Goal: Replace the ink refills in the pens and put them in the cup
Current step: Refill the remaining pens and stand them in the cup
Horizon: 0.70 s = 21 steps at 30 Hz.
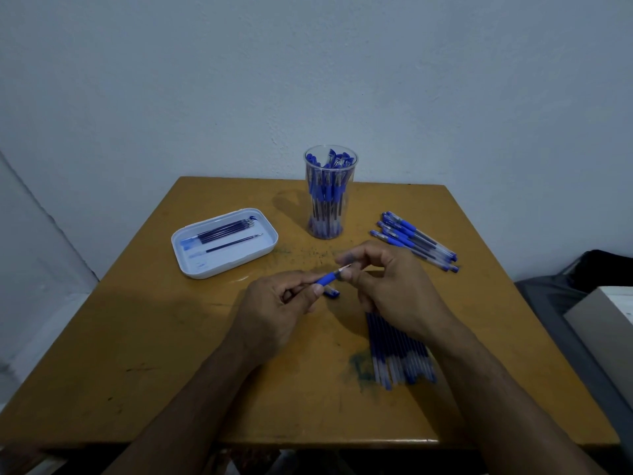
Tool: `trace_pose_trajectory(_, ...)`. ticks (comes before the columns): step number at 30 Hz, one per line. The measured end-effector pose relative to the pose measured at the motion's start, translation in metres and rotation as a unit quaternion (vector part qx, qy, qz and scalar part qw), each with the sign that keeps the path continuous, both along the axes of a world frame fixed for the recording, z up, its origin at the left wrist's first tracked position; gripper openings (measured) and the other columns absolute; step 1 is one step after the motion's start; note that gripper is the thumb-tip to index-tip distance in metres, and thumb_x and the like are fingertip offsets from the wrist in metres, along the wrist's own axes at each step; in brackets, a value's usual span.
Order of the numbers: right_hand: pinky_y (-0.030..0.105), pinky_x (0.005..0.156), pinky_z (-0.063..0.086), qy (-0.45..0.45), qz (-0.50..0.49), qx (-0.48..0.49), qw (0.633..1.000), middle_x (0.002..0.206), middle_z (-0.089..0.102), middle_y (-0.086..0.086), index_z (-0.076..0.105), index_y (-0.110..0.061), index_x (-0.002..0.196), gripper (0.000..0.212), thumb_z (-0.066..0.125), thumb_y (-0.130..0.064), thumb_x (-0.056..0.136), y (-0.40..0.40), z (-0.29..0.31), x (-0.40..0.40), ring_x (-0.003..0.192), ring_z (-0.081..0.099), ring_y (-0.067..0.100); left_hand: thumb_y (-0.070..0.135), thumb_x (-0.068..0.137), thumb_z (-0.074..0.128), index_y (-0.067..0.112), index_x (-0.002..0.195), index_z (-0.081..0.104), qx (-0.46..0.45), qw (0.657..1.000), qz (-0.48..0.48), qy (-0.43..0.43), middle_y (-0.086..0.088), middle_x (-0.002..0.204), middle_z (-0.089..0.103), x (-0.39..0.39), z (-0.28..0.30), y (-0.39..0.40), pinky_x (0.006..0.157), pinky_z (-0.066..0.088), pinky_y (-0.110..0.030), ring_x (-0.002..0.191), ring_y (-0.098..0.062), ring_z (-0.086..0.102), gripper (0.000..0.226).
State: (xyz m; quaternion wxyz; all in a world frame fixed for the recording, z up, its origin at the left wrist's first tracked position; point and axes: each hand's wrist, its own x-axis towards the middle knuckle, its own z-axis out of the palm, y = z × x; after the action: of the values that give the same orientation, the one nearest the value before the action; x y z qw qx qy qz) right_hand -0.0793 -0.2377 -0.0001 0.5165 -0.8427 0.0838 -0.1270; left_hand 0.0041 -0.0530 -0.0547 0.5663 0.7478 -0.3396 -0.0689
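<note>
— Far out from the left hand's fingers, up and to the left?
— A white tray [224, 242] on the table [137, 337], with dark refills [226, 231] lying inside; one more lying apart from the bundle, nearer the tray's close edge.

— And the left hand [274, 310] itself?
— Curled round a pen [330, 278], gripped at the lower barrel, blue grip sleeve poking out past the fingertips, tip aimed up and right.

— Under those fingers?
— Just below the pen, a small blue piece [331, 293] flat on the table (a cap, probably; too small to say for sure).

— Beyond the fingertips, straight ahead?
— A clear cup [329, 193], upright, packed with blue pens, well apart from both hands. Ink smudges [301, 253] on the table between cup and fingers.

— The right hand [394, 286]?
— Fingers bent in toward the pen's tip, thumb and forefinger pinched at the thin pointed end. Touching it, seemingly; exact contact hard to make out.

— Beneath the right wrist?
— A row of fresh refills [400, 354] side by side on the table, partly hidden by the forearm, blue ends toward the near edge.

— Past the right fingers, further right?
— A loose pile of blue pens [414, 240] lying flat, slanted down to the right, near the cup yet not touching.
</note>
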Motion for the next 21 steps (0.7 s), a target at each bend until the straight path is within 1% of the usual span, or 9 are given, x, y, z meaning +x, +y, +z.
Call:
trace_pose_trajectory(1,0.025,0.049,0.048,0.003,-0.009,-0.006,1.0,0.074,0.069,-0.003,0.072,-0.019,0.095,0.006,0.067,-0.022,0.097,-0.0002,-0.0016,0.0005,0.047,0.055,0.009,0.028,0.096,0.065,0.038,0.115,0.071,0.002,1.0,0.0,0.001,0.001,0.084,0.073,0.0005,-0.0009,-0.0003,0.064,0.052,-0.018,0.077,-0.015,0.068,0.022)
trace_pose_trajectory(4,0.017,0.048,0.044,0.027,-0.06,-0.052,0.996,0.064,0.07,0.002,0.071,-0.016,0.073,0.041,0.06,-0.048,0.096,0.0022,-0.0045,0.0022,0.047,0.057,0.006,0.031,0.096,0.065,0.036,0.118,0.071,0.002,1.0,0.0,-0.002,0.001,0.084,0.073,0.0014,-0.0037,-0.0003,0.066,0.056,-0.026,0.077,-0.018,0.067,0.024)
trace_pose_trajectory(6,0.016,0.05,0.044,0.025,-0.079,-0.066,0.994,0.062,0.07,0.0,0.071,-0.014,0.069,0.052,0.056,-0.057,0.094,0.0016,-0.0056,0.0029,0.05,0.06,0.005,0.03,0.096,0.065,0.037,0.118,0.07,0.001,1.0,0.006,0.001,0.002,0.08,0.072,0.0015,-0.0036,0.0001,0.065,0.053,-0.021,0.075,-0.016,0.067,0.023)
trace_pose_trajectory(8,0.021,0.053,0.047,0.006,-0.064,-0.051,0.997,0.072,0.072,0.0,0.073,-0.017,0.082,0.039,0.062,-0.053,0.093,-0.0006,-0.0055,0.0024,0.056,0.061,0.005,0.028,0.096,0.065,0.037,0.116,0.071,-0.006,1.0,0.007,0.007,0.001,0.08,0.072,0.0014,-0.0027,-0.0005,0.065,0.053,-0.019,0.075,-0.016,0.067,0.023)
trace_pose_trajectory(10,0.026,0.051,0.047,-0.003,-0.022,-0.005,1.0,0.08,0.07,0.0,0.072,-0.021,0.097,0.014,0.069,-0.035,0.094,-0.0026,-0.0041,0.0023,0.052,0.058,0.01,0.029,0.096,0.066,0.036,0.117,0.072,-0.002,1.0,0.006,0.007,0.002,0.081,0.073,0.0019,-0.0034,-0.001,0.065,0.056,-0.025,0.076,-0.017,0.068,0.023)
trace_pose_trajectory(12,0.026,0.048,0.045,-0.002,0.002,0.021,1.0,0.076,0.068,-0.002,0.072,-0.019,0.098,0.005,0.069,-0.022,0.096,-0.0025,-0.003,0.0021,0.047,0.054,0.012,0.032,0.095,0.065,0.036,0.117,0.072,0.001,1.0,0.005,0.005,0.002,0.083,0.073,0.0024,-0.0042,-0.0006,0.066,0.057,-0.031,0.077,-0.018,0.068,0.024)
trace_pose_trajectory(17,0.021,0.053,0.045,0.01,-0.055,-0.057,0.997,0.068,0.072,-0.001,0.071,-0.018,0.073,0.043,0.057,-0.051,0.097,0.0003,-0.0073,0.0033,0.053,0.06,0.006,0.029,0.094,0.066,0.033,0.117,0.072,-0.005,1.0,0.01,0.009,0.002,0.079,0.072,0.001,-0.0021,-0.0001,0.063,0.049,-0.016,0.074,-0.012,0.066,0.024)
trace_pose_trajectory(19,0.025,0.055,0.047,-0.003,-0.05,-0.04,0.998,0.074,0.072,0.0,0.073,-0.022,0.082,0.033,0.061,-0.049,0.096,-0.0011,-0.0071,0.0027,0.054,0.059,0.006,0.028,0.095,0.066,0.034,0.117,0.071,-0.002,1.0,0.011,0.006,0.002,0.078,0.072,0.0012,-0.0015,-0.0003,0.063,0.049,-0.016,0.073,-0.011,0.065,0.023)
trace_pose_trajectory(21,0.028,0.051,0.047,-0.012,-0.014,0.007,1.0,0.079,0.07,0.003,0.073,-0.022,0.095,0.01,0.069,-0.032,0.095,-0.002,-0.0051,0.0016,0.05,0.055,0.01,0.026,0.096,0.066,0.037,0.115,0.07,0.0,1.0,0.007,0.001,0.003,0.079,0.072,0.0008,-0.0009,-0.0004,0.063,0.05,-0.017,0.073,-0.011,0.065,0.023)
